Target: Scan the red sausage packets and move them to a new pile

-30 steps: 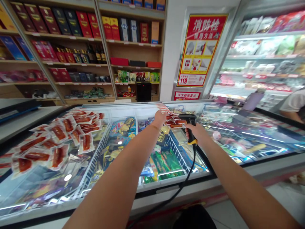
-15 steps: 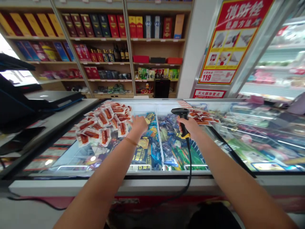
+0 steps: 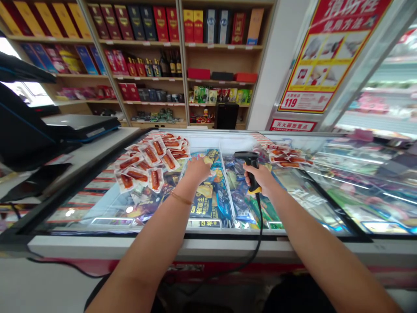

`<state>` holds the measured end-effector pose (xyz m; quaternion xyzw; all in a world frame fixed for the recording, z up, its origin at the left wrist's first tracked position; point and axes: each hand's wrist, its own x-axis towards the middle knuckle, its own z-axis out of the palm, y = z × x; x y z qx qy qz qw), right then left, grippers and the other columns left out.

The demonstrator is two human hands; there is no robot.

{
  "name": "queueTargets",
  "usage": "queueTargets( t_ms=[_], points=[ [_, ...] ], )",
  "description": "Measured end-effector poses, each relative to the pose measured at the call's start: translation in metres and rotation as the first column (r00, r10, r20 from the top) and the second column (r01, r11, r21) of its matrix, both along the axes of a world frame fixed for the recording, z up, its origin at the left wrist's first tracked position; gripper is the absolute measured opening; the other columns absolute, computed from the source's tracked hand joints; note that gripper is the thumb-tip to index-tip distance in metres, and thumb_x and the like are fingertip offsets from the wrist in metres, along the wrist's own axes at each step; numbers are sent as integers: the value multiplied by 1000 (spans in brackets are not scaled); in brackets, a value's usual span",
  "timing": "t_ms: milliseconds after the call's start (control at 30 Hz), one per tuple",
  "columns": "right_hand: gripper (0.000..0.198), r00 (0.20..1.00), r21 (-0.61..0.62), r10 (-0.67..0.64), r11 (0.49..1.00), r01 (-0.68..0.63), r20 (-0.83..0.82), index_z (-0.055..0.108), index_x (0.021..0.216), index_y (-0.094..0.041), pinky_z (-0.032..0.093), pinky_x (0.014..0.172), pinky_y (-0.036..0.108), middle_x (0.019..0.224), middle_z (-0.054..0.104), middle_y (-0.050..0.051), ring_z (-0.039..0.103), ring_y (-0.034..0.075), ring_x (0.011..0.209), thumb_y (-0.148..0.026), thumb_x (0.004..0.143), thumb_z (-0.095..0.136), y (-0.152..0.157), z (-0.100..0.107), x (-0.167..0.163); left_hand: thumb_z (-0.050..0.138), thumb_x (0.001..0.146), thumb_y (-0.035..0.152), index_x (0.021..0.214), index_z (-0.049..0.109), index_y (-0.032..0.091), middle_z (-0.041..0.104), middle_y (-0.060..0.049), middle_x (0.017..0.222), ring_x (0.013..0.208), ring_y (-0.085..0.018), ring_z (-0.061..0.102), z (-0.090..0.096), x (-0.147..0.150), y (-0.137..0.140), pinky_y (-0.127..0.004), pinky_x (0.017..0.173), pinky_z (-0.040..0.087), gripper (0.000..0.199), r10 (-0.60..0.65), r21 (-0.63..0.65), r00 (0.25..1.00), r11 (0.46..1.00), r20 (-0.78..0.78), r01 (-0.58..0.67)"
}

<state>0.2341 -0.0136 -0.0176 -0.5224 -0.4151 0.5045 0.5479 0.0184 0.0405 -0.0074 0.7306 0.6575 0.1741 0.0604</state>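
Observation:
My right hand (image 3: pixel 260 176) grips a black barcode scanner (image 3: pixel 251 171) with yellow trim, its cable hanging down over the freezer edge. Curled above the freezer's middle, my left hand (image 3: pixel 198 170) is closed on a clear-wrapped sausage pack, mostly hidden; only a whitish edge shows by the fingertips. To its left, a pile of sausage packs (image 3: pixel 150 155) lies on the glass top. A smaller group of sausage packs (image 3: pixel 286 157) lies right of the scanner.
Beneath the glass, the chest freezer (image 3: pixel 107 244) holds blue bags (image 3: pixel 202 204) and other frozen goods. A scale (image 3: pixel 84 124) stands at left. Shelves (image 3: pixel 224 48) with boxes and bottles line the back, beside a red fire-hydrant poster (image 3: pixel 329 65).
My left hand has moved away from the left pile, and the sausage pack nearest it is gone from there. The view has tilted down slightly. The scanner stays in my right hand.

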Motion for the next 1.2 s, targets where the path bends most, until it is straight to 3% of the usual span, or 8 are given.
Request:
queueTargets(
  t_ms=[67,200,267,400,567,767,1033,1200],
  points=[
    [16,1000,16,0,1000,0,3,54,83,-17,38,34,21,53,54,-3,48,9,38,-23,75,67,-1,0,3,38,91,29,112,63,11,60,-20,122,120,-31,51,2,-5,5,-43,102,38,37,-46,45,999,998,-8,47],
    [17,1000,2,-7,1000,7,25,53,80,-17,38,33,22,51,53,-4,48,10,37,-23,74,68,-3,1,1,40,90,31,124,57,8,59,-21,125,119,-28,54,9,-28,11,-35,98,41,44,77,65,996,995,34,-79],
    [18,999,-7,-1,1000,1,40,52,78,-18,38,33,22,51,53,-4,48,10,36,-23,74,68,-6,1,-2,48,86,35,122,59,10,60,-20,125,117,-29,56,12,-37,12,-35,97,42,45,79,0,996,997,-33,-79],
    [16,998,-3,15,1000,-15,67,53,79,-18,38,33,21,52,53,-4,48,10,37,-23,75,67,-9,2,-6,53,84,32,107,68,13,67,-15,116,110,-27,61,11,-42,10,-31,89,45,32,-53,-154,991,987,-120,34],
    [14,996,4,35,999,-35,81,54,81,-17,38,34,22,51,52,-4,47,10,36,-23,76,66,-11,3,-7,68,74,33,89,71,15,73,-8,94,87,-19,67,2,-40,12,-24,71,47,23,-102,-117,987,986,126,117],
    [18,993,34,70,997,-73,93,54,83,-18,37,34,21,52,52,-4,47,10,37,-25,74,67,-13,1,-9,69,71,25,76,68,14,67,-2,65,61,-14,62,-19,-32,24,-23,57,44,12,-75,-102,909,987,410,128],
    [26,957,116,157,975,-190,244,49,85,-20,38,37,23,54,54,-6,47,10,37,-35,74,67,-21,0,-16,63,78,24,81,65,15,67,-2,71,68,-13,63,-27,-29,37,-24,69,49,10,22,78,823,994,567,-80],
    [23,835,119,240,933,-339,495,47,83,-21,40,43,25,45,51,-7,47,12,36,-39,80,61,-28,-1,-20,62,79,23,81,64,16,69,-4,77,75,-15,64,-27,-31,39,-26,73,49,8,23,140,822,982,569,-125]
  ],
)
